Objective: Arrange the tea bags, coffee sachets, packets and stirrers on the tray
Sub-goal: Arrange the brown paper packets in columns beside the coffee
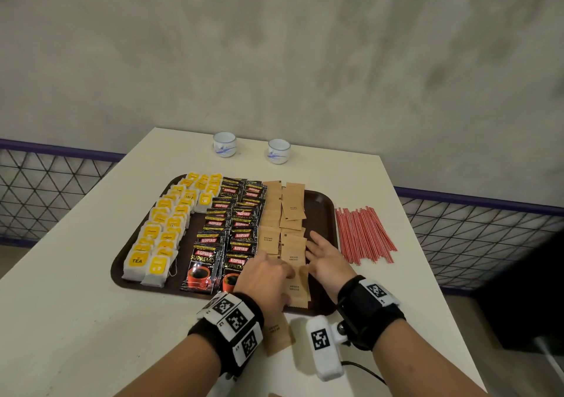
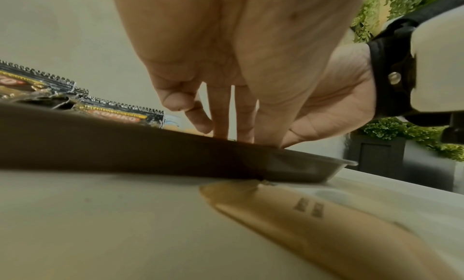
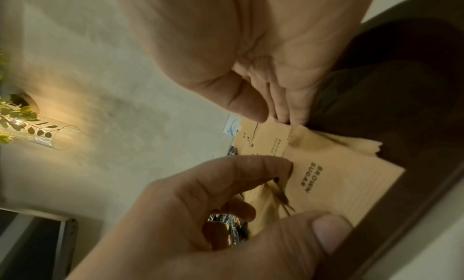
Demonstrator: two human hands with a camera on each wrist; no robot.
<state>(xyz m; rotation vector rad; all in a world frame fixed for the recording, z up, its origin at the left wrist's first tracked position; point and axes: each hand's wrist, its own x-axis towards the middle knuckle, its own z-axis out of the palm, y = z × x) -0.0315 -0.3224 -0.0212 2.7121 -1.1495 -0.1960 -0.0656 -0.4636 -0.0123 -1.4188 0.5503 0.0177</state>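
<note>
Lying in the right column of the brown tray (image 1: 320,210), brown sugar packets (image 1: 293,213) meet both hands: left hand (image 1: 265,277) pinches the nearest packet (image 3: 334,185) with thumb and curled index; right hand (image 1: 328,259), fingers straight, touches its right edge. Red stirrers (image 1: 363,234) lie beside the tray.

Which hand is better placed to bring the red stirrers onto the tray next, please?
Probably the right hand: the stirrers lie on the table past the tray's right rim, nearest it; the left hand holds sugar packets by the coffee sachets.
</note>
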